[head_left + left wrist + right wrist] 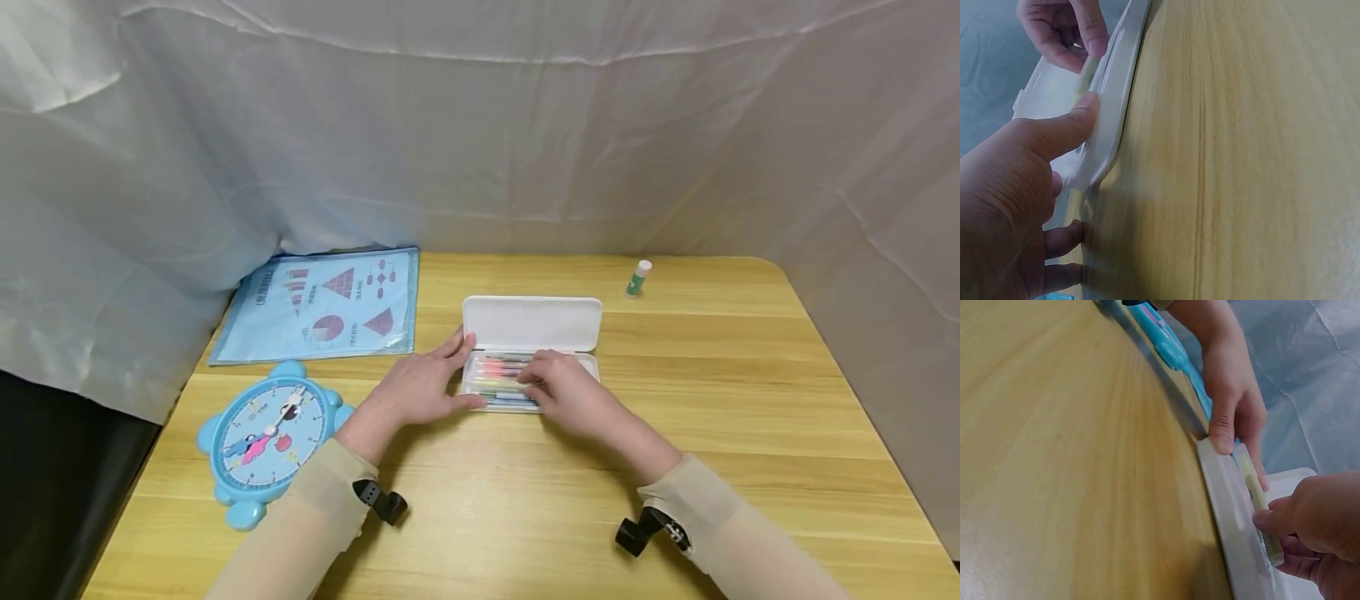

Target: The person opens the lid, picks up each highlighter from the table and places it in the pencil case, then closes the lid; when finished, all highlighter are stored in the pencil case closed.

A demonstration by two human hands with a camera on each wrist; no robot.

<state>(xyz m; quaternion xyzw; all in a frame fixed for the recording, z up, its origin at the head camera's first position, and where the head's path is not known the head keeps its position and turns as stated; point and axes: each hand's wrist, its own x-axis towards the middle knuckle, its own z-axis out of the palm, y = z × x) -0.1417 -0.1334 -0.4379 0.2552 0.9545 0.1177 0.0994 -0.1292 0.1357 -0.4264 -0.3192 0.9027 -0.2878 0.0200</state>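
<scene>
A white pencil case (532,325) lies with its lid raised, holding a row of colored pens (498,367). My left hand (423,383) holds the case's left end, its thumb on the front corner and index finger at the back near the hinge. My right hand (566,387) pinches a yellow marker (1255,487) between thumb and fingers, just over the row. In the right wrist view, the marker has a clear end and slants along the case's front wall. The left wrist view shows the left thumb (1082,122) pressed on the case rim.
Left of the case lies a blue toy clock (255,467) with a round dial, close by the left forearm. Behind it is a light blue printed pouch (345,292). A green-and-white glue stick (637,279) stands at the back right, before a grey curtain (525,125).
</scene>
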